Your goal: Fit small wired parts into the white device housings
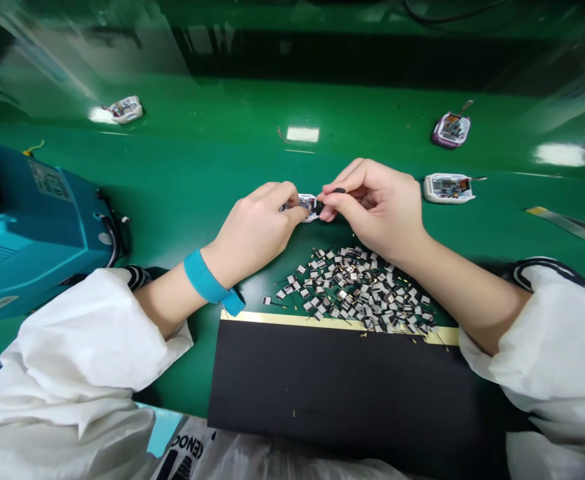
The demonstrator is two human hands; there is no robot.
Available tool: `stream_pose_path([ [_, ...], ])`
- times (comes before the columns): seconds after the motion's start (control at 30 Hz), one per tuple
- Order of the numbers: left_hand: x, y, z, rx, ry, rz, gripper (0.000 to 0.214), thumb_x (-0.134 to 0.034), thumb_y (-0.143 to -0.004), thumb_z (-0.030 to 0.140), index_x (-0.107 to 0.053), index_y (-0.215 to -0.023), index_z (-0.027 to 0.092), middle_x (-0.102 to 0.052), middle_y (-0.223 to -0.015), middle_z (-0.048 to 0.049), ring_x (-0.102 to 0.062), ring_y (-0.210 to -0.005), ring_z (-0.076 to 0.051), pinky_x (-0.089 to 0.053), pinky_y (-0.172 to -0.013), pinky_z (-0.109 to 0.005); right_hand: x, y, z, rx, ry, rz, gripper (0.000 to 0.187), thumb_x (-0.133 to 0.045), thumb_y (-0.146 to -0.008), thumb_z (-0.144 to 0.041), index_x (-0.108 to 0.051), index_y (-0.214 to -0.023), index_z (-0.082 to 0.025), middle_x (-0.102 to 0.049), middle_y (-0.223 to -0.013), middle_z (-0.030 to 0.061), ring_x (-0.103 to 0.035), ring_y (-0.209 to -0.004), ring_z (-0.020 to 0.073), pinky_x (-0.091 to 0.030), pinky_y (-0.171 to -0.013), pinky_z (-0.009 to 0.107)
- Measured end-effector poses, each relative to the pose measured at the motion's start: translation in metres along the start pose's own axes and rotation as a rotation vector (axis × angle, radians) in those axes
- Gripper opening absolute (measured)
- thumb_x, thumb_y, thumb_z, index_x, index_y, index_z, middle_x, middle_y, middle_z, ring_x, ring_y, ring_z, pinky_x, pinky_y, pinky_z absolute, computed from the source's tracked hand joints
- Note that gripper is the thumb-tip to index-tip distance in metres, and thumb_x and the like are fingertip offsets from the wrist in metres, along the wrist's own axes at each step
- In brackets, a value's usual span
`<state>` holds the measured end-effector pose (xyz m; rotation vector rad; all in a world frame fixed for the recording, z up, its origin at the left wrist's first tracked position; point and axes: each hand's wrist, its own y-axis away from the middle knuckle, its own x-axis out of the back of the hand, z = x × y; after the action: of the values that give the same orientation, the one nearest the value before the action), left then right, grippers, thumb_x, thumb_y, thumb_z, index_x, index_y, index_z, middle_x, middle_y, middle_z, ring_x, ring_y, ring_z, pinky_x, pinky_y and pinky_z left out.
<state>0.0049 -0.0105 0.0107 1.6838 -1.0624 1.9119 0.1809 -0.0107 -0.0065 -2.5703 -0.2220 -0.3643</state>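
Item: left hand (255,230), narrowly closed, is pinching a small white-cased electronic part (306,205) between thumb and fingertips, at the centre of the view. Item: right hand (372,210), also narrow, is holding a slim black piece (339,191), its end meeting the part; the exact contact is too small to tell. Item: heap of small white-and-gold components (352,287), lying at 6 o'clock from the hands, on the green desk (197,160). Item: black mat (342,387) with a gold edge strip (292,320), lying just beyond the heap at 6 o'clock. Item: white-cased circuit module (447,188), resting at 3 o'clock; purple-cased circuit module (451,130), at 2 o'clock; white circuit module (125,110), at 10 o'clock. Item: blue machine (37,213), standing at 9 o'clock. Handling note: a light, steady pinch with both hands braced close together would probably suit a part this small, keeping stray pieces from the heap clear of it.
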Motion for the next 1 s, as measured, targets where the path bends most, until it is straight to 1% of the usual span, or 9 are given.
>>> stream_pose_path([
  [0.13,0.0,0.0005,-0.0012,-0.014,-0.011,0.006,0.028,-0.035,-0.088,0.022,-0.063,-0.091,0.019,-0.056,-0.087,-0.0041,-0.052,-0.082,-0.015,-0.043,-0.069,-0.026,0.0,0.0005,-0.0004,0.063,0.073,-0.012,0.016,-0.056,-0.08,-0.024,-0.049,-0.067,-0.017,-0.054,-0.07,-0.0001,-0.057,-0.058,0.0099,-0.052,-0.053,0.023],
  [0.3,-0.0017,0.0011,-0.0022,-0.021,-0.021,0.018,0.028,-0.035,-0.088,0.022,-0.062,-0.084,0.017,-0.054,-0.086,-0.0049,-0.051,-0.081,-0.016,-0.042,-0.067,-0.027,-0.0007,0.0002,-0.0033,0.171,0.284,-0.032,0.018,-0.054,-0.081,-0.024,-0.047,-0.065,-0.018,-0.055,-0.067,0.0011,-0.056,-0.064,0.0139,-0.05,-0.054,0.027],
  [0.43,-0.0022,0.0009,-0.0021,-0.014,-0.009,0.014,0.029,-0.034,-0.088,0.023,-0.062,-0.083,0.016,-0.054,-0.085,-0.0056,-0.051,-0.081,-0.017,-0.042,-0.067,-0.028,-0.0019,-0.0004,-0.0056,0.244,0.357,-0.037,0.018,-0.051,-0.082,-0.023,-0.045,-0.065,-0.019,-0.054,-0.066,0.0014,-0.055,-0.065,0.0152,-0.048,-0.051,0.028],
  [0.53,-0.0017,0.0005,-0.0019,-0.007,-0.007,0.004,0.03,-0.033,-0.088,0.023,-0.062,-0.082,0.017,-0.054,-0.086,-0.0053,-0.051,-0.081,-0.017,-0.042,-0.068,-0.028,-0.0032,-0.0003,-0.0063,0.244,0.387,-0.037,0.02,-0.051,-0.083,-0.023,-0.043,-0.065,-0.02,-0.053,-0.066,0.0015,-0.054,-0.065,0.0152,-0.048,-0.05,0.028],
  [0.7,-0.0009,0.0,-0.0012,0.003,0.014,-0.003,0.03,-0.034,-0.088,0.022,-0.063,-0.087,0.018,-0.055,-0.085,-0.0048,-0.052,-0.081,-0.016,-0.042,-0.069,-0.028,-0.0052,0.0005,-0.0043,0.16,0.385,-0.031,0.022,-0.047,-0.084,-0.026,-0.04,-0.064,-0.02,-0.051,-0.065,0.001,-0.053,-0.062,0.0135,-0.048,-0.051,0.027],
  [0.77,-0.0009,0.0001,-0.0012,-0.004,0.009,0.009,0.029,-0.034,-0.088,0.022,-0.063,-0.087,0.018,-0.055,-0.085,-0.0042,-0.052,-0.08,-0.015,-0.042,-0.069,-0.027,-0.0055,0.0005,-0.0033,0.144,0.377,-0.033,0.023,-0.046,-0.085,-0.026,-0.039,-0.063,-0.02,-0.05,-0.064,0.0006,-0.053,-0.062,0.0131,-0.048,-0.051,0.027],
  [1.0,-0.0017,0.0011,-0.0025,-0.047,-0.037,0.076,0.026,-0.038,-0.086,0.02,-0.063,-0.083,0.017,-0.056,-0.083,-0.0039,-0.052,-0.078,-0.015,-0.043,-0.066,-0.025,-0.0065,-0.002,-0.0041,0.162,0.362,-0.042,0.025,-0.047,-0.083,-0.024,-0.035,-0.061,-0.02,-0.048,-0.062,-0.0001,-0.051,-0.059,0.0122,-0.046,-0.047,0.026],
])
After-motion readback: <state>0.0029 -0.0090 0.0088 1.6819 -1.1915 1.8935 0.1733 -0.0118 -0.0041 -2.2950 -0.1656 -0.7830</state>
